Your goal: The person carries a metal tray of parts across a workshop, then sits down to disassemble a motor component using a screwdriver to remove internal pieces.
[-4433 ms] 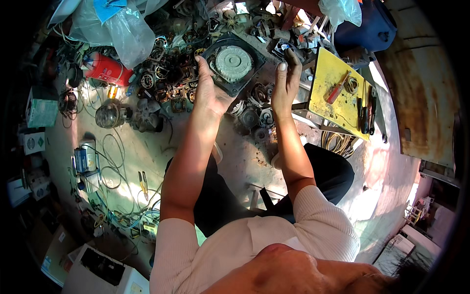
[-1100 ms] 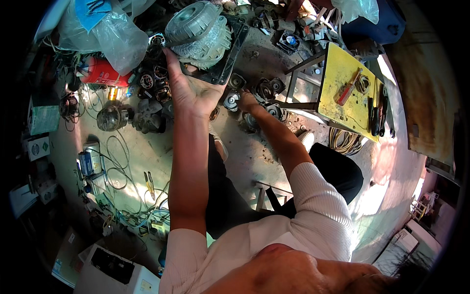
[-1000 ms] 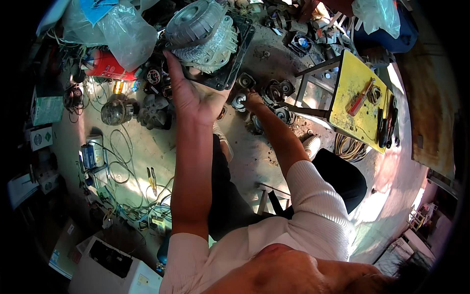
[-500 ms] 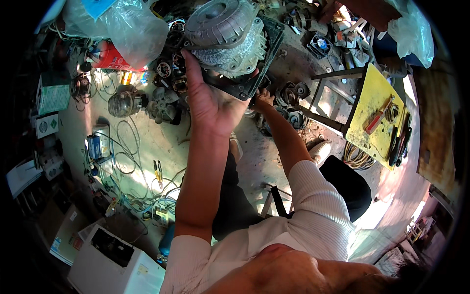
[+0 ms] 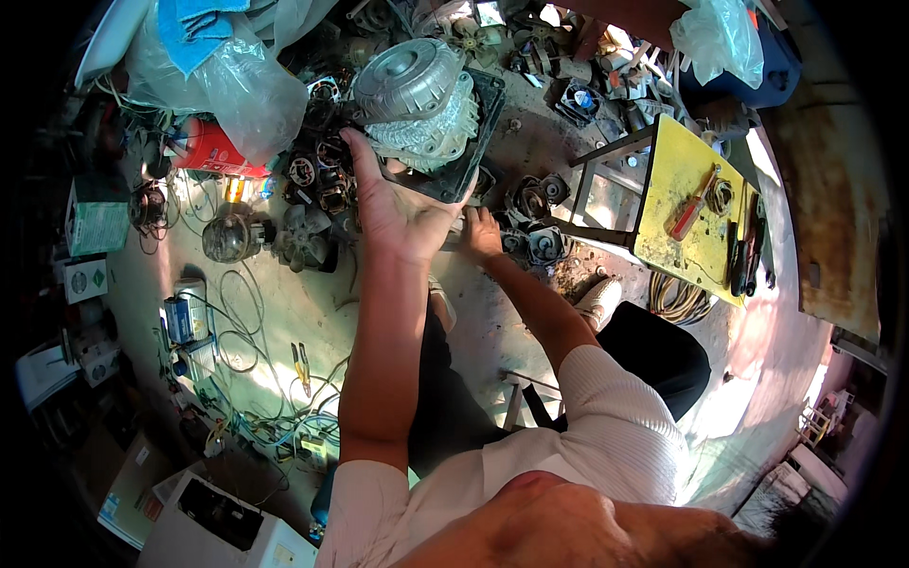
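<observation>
Up in front of me, my left hand (image 5: 402, 216) supports a silver ribbed motor housing (image 5: 407, 80) on a black square base plate (image 5: 454, 182). The thumb lies along its left side; most of the fingers are hidden beneath the plate. Lower and just right of that wrist is my right hand (image 5: 482, 234), its fingers bent down near the dark round motor parts (image 5: 532, 197) on the floor. What those fingers close on, if anything, is not clear.
A low stool with a yellow top (image 5: 686, 222) carries a red-handled screwdriver (image 5: 694, 204) and black-handled tools (image 5: 748, 248). Cables, yellow-handled pliers (image 5: 301, 367) and a fan blade (image 5: 305, 237) lie on the floor at left. Plastic bags (image 5: 251, 85) hang over a red container (image 5: 213, 150).
The motor housing and my left hand sit slightly lower and farther left in view. My right hand has drawn back from below the base plate, so more of it shows. The view has shifted.
</observation>
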Action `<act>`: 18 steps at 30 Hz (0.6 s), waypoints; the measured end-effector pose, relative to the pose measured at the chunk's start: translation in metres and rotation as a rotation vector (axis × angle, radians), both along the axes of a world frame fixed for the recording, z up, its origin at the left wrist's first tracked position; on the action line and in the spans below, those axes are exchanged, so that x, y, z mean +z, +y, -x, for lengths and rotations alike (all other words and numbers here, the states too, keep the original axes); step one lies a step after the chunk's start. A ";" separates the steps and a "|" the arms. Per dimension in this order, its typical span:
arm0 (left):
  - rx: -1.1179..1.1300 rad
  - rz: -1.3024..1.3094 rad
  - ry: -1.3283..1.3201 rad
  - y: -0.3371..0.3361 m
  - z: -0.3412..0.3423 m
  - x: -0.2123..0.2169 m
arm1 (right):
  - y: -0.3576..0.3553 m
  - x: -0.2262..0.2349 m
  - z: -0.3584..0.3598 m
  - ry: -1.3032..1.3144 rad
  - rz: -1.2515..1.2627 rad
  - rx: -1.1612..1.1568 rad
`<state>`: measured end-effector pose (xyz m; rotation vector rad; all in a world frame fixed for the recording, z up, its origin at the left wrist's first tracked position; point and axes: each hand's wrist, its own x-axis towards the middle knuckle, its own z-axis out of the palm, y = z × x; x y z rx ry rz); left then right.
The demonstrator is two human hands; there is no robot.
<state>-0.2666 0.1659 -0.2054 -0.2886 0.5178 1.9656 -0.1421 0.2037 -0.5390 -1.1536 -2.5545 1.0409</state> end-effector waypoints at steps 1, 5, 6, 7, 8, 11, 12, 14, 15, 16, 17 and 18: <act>0.019 0.005 -0.007 0.000 -0.001 0.001 | -0.003 0.017 -0.004 0.108 0.141 -0.105; 0.027 -0.019 -0.029 -0.001 -0.001 -0.002 | -0.010 0.077 -0.039 0.411 0.541 -0.485; 0.019 -0.027 -0.030 0.002 -0.006 0.002 | -0.003 0.040 -0.056 0.486 0.535 -0.499; 0.031 -0.031 -0.019 0.003 -0.005 0.005 | -0.001 0.042 -0.064 0.437 0.528 -0.544; 0.027 -0.066 -0.008 0.002 -0.003 0.004 | 0.000 0.045 -0.073 0.478 0.533 -0.573; 0.033 -0.064 0.033 0.000 -0.001 0.004 | 0.009 0.077 -0.091 0.639 0.582 -0.618; 0.018 -0.089 0.023 -0.001 0.000 0.002 | 0.010 0.096 -0.095 0.652 0.610 -0.659; -0.020 -0.065 0.065 0.001 0.000 -0.001 | 0.019 0.123 -0.098 0.690 0.600 -0.660; -0.031 -0.048 0.088 -0.002 0.001 -0.004 | 0.017 0.169 -0.093 0.741 0.577 -0.622; -0.036 -0.041 0.072 0.003 -0.003 -0.003 | 0.023 0.186 -0.094 0.808 0.518 -0.559; -0.057 -0.049 0.049 0.005 -0.005 -0.005 | 0.028 0.202 -0.094 0.871 0.461 -0.495; -0.064 -0.034 0.037 0.006 -0.007 -0.005 | 0.030 0.228 -0.091 0.906 0.411 -0.460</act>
